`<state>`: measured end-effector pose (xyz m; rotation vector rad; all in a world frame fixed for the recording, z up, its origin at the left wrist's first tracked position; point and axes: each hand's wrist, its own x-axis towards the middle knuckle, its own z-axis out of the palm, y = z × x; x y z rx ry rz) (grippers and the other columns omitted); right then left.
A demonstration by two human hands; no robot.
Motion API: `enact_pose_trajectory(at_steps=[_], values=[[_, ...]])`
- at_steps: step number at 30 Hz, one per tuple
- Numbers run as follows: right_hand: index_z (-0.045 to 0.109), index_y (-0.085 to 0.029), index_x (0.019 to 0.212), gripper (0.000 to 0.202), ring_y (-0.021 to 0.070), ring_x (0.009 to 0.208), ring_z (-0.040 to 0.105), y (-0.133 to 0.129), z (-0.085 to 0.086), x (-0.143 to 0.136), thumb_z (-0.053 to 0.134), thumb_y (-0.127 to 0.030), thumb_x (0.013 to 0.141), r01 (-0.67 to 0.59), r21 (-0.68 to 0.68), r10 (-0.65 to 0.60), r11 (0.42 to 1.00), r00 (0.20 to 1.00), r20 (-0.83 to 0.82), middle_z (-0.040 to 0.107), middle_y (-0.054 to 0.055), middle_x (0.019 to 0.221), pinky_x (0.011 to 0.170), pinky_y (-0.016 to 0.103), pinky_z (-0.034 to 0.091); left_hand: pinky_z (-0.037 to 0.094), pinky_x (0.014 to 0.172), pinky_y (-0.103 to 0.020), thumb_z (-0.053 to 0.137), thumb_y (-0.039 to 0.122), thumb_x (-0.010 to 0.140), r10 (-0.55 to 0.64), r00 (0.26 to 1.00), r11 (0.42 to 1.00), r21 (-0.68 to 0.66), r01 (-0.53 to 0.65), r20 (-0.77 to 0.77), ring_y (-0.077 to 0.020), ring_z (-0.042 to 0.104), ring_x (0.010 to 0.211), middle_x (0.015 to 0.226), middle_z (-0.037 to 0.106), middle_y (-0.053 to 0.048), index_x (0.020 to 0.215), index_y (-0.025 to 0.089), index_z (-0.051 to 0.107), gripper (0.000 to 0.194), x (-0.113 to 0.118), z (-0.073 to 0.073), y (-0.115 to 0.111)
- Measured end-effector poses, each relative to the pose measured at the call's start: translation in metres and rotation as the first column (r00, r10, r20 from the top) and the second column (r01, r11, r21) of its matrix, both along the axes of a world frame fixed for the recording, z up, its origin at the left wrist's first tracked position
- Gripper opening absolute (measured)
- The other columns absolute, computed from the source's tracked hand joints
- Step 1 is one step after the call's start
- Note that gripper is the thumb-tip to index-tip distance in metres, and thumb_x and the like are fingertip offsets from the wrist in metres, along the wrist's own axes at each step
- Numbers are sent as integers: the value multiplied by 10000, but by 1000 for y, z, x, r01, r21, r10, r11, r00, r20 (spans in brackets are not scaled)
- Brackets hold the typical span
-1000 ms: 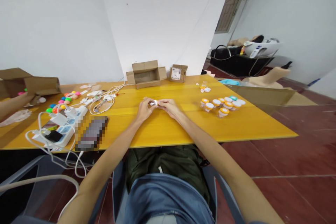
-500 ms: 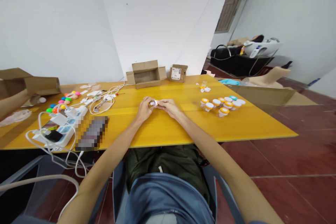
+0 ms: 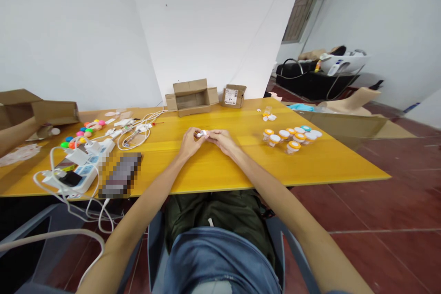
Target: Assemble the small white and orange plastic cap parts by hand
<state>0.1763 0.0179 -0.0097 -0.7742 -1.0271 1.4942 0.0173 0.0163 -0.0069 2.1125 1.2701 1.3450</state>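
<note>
Over the yellow table (image 3: 220, 170), both hands meet at a small clear jar with a white lid (image 3: 201, 133), mostly hidden by the fingers. My left hand (image 3: 190, 143) wraps round the clear end on the left. From the right, the fingers of my right hand (image 3: 221, 139) pinch the lid end. On the table to the right stand several clear jars with orange, white and teal lids (image 3: 294, 146). Behind them lie a few loose lids (image 3: 272, 117) and small pieces.
Two cardboard boxes, one open (image 3: 193, 101) and one smaller (image 3: 234, 96), stand by the wall. On the left are a power strip (image 3: 86, 177), a phone (image 3: 120, 175), cables, coloured balls (image 3: 88, 131) and another person's arm (image 3: 15, 135) at a carton.
Both hands stay in place on the small jar. The jar has turned slightly between the fingers, and the orange edge seen before is now hidden.
</note>
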Motion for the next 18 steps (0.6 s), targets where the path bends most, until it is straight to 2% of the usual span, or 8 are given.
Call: enact_pose_trajectory(at_steps=[3,9,18], values=[[726,-179,605,163,172,805,705,0,0,0,888,-191,590,-10,8,10,1000,1000,-6,750,43,732,924,335,558,507,677,-284,721,360,815,-6,1000,1000,17,6,-23,-163,623,747,853,673,-27,821,211,639,170,-1,2,-1],[733,-168,635,141,159,765,697,1,-1,0,872,-160,613,-20,-22,20,1000,1000,-9,747,38,726,887,325,572,501,656,-272,742,289,789,-35,997,997,72,39,-66,-172,619,787,877,676,-26,896,212,679,146,-3,0,1],[724,-161,639,124,163,768,705,1,0,1,838,-118,666,-30,-17,30,999,1000,7,740,37,714,919,352,579,502,659,-272,719,196,788,-88,991,985,142,102,-105,-181,614,822,921,668,-34,943,215,667,165,-3,3,-1]])
